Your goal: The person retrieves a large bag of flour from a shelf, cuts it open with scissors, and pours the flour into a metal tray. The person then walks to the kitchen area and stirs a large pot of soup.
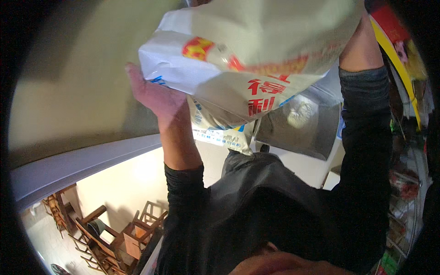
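Observation:
A large white woven plastic sack [275, 37] with red and yellow print is held up in front of me. My left hand [158, 92] presses against its left lower side, thumb spread outward. At the sack's right side is my right hand [366, 37]; its fingers are hidden behind the sack or beyond the picture's edge. Below the raised sack, another white sack [237, 137] with blue print is partly covered by it. A dark rectangular container [295, 135] with a whitish lump [299, 113] in it shows between the sack and my right forearm.
On the left is a broad pale wall-like surface [86, 103] with a whitish ledge [86, 161] along its lower edge. Wooden chairs [103, 251] and a table stand farther off at the lower left. Cluttered shelves [405, 192] with a yellow strip [400, 62] line the right side.

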{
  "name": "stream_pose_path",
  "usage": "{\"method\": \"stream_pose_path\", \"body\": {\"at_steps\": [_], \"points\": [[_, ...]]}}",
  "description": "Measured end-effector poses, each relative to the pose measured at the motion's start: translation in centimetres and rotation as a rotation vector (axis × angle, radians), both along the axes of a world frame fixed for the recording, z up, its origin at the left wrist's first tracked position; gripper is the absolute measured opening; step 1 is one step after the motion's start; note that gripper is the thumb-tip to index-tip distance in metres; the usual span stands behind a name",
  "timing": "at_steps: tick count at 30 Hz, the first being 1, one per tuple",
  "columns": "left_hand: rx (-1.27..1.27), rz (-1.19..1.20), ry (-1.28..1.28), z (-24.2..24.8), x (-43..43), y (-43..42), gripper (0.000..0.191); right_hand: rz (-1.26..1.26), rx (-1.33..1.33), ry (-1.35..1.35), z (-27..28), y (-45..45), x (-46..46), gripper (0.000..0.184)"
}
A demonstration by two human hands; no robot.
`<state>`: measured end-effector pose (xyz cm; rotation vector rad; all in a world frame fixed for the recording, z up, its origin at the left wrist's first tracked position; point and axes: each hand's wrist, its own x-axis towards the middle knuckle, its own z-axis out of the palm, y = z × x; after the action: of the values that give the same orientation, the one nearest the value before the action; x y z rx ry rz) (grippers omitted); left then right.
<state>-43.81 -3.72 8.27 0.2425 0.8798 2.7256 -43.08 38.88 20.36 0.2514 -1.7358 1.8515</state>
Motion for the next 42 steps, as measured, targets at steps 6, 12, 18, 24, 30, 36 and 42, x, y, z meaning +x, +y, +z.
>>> {"method": "stream_pose_path", "body": {"at_steps": [6, 12, 18, 24, 30, 36, 42], "points": [[-0.345, 0.434, -0.020, -6.5, -4.0, -3.5, 0.049, 0.164, -0.014, 0.138, 0.2, -0.7, -1.5, 0.026], [-1.064, 0.894, 0.369, -11.4, -3.9, -6.5, 0.033, -0.333, -0.006, -0.206, 1.0, 1.2, 2.3, 0.033], [-0.769, 0.687, 0.186, -8.9, 0.4, -6.6, 0.027, -0.384, 1.008, -0.719, 8.4, 2.3, 5.0, 0.037], [-0.537, 0.137, 0.252, -3.0, -0.2, -6.4, 0.031, -0.334, 1.656, -1.023, 12.0, -3.7, 4.7, 0.031], [-0.715, 0.555, 0.286, -2.5, 0.4, -6.3, 0.013, -0.406, 1.724, -0.874, 14.8, -2.2, 6.4, 0.031], [-0.625, 0.718, 0.156, -4.1, 2.5, -5.5, 0.013, -0.449, 1.636, -0.722, 13.5, 1.0, 5.9, 0.031], [-0.550, 0.770, 0.098, -5.0, 1.4, -6.3, 0.010, -0.153, 1.143, -0.435, 13.0, 3.9, 2.7, 0.025]]}}
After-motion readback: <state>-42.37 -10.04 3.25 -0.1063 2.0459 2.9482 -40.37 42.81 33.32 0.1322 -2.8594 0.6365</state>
